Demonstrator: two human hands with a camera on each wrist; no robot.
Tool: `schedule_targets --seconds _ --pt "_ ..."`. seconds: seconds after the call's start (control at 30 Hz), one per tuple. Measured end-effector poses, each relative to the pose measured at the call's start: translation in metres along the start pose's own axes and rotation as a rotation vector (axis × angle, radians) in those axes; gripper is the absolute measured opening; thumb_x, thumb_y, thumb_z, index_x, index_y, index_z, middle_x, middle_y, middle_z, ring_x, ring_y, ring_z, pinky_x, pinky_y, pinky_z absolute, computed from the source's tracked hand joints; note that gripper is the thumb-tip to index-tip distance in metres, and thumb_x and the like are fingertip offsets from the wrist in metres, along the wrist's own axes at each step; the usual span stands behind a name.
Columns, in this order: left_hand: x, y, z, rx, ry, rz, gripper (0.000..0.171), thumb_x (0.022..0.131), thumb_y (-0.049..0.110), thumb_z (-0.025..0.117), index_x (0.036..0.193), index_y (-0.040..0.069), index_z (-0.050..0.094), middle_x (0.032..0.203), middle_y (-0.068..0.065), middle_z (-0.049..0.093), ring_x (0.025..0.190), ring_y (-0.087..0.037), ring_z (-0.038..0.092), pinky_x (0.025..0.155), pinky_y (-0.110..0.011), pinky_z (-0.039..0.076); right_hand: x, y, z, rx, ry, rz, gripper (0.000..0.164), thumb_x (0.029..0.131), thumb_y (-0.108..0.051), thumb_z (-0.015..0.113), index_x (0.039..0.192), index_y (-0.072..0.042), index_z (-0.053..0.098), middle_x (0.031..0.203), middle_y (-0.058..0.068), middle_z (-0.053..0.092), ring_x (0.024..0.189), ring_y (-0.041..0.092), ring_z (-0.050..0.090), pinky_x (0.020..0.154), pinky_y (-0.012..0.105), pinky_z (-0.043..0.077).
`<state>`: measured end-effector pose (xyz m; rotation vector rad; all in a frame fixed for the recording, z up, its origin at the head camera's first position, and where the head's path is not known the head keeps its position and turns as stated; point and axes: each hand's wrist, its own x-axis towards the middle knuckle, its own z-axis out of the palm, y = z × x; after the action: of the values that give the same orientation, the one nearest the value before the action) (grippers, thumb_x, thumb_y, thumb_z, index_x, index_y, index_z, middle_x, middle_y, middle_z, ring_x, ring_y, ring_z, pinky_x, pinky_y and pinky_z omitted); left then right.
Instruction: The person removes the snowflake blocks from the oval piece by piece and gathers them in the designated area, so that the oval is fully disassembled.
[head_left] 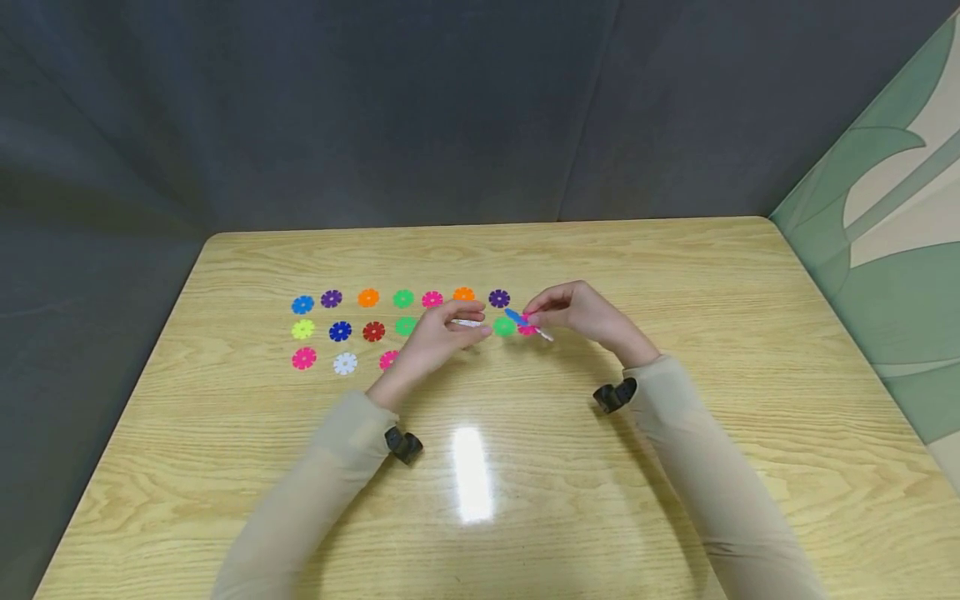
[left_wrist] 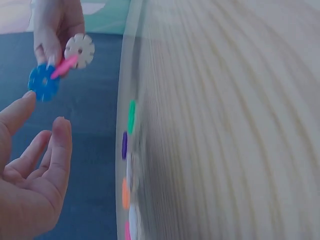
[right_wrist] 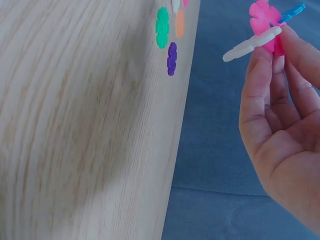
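Observation:
My right hand [head_left: 576, 317] pinches a small joined piece of plastic snowflake discs above the table. It consists of a pink disc [right_wrist: 261, 21] with a blue disc [left_wrist: 44, 82] and a white disc [left_wrist: 80, 50] slotted into it at angles. Thumb and fingertips grip it at the pink disc. To its left, my left hand [head_left: 441, 335] hovers with nothing held, its fingers loosely bent and thumb apart. A white disc [head_left: 468, 322] on the table shows between those fingers. Just left of the joined piece lies a green disc [head_left: 504, 326], with a purple disc [head_left: 499, 298] behind.
Loose snowflake discs lie in rough rows on the wooden table [head_left: 480, 550], among them a blue disc [head_left: 303, 304], a yellow disc [head_left: 303, 329] and a red disc [head_left: 373, 332]. My left forearm and hand cover part of the rows. A dark curtain [head_left: 390, 117] hangs behind the table.

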<state>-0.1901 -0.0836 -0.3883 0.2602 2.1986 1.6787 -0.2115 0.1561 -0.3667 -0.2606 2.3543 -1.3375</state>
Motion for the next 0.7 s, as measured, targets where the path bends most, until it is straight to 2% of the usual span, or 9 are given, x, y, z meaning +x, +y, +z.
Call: schedule_targets --seconds 0.2,0.37,0.57,0.7 --pt "0.004 0.004 0.016 0.03 -0.038 0.021 0.057 0.089 0.021 0.068 0.14 0.006 0.046 0.134 -0.014 0.056 0.117 -0.03 0.059 0.094 -0.038 0.054 0.001 -0.001 0.003 0.0 -0.012 0.003 0.021 0.092 -0.015 0.064 0.107 -0.003 0.069 0.1 0.007 0.071 0.088 0.015 0.062 0.092 0.043 0.051" --pt "0.007 0.006 0.026 0.021 -0.031 0.015 0.058 0.088 0.024 0.07 0.138 0.005 0.048 0.132 -0.014 0.057 0.116 -0.029 0.061 0.094 -0.038 0.054 0.002 0.0 0.006 -0.002 -0.02 -0.021 0.02 0.092 -0.012 0.062 0.108 -0.001 0.069 0.106 0.013 0.07 0.086 0.012 0.063 0.09 0.041 0.052" --pt "0.008 0.007 0.033 -0.083 0.019 0.001 0.055 0.088 0.021 0.069 0.136 0.003 0.048 0.131 -0.015 0.058 0.118 -0.028 0.061 0.094 -0.036 0.054 0.003 -0.001 0.007 0.003 -0.024 -0.03 0.02 0.092 -0.011 0.062 0.108 -0.001 0.068 0.105 0.012 0.071 0.086 0.011 0.063 0.089 0.038 0.053" --pt "0.009 0.008 0.036 -0.129 0.055 0.02 0.053 0.088 0.017 0.069 0.134 0.001 0.048 0.129 -0.019 0.058 0.116 -0.031 0.061 0.094 -0.035 0.054 0.003 -0.003 0.007 0.005 -0.014 -0.032 0.02 0.092 -0.009 0.061 0.109 0.0 0.068 0.105 0.013 0.07 0.089 0.012 0.063 0.091 0.04 0.052"
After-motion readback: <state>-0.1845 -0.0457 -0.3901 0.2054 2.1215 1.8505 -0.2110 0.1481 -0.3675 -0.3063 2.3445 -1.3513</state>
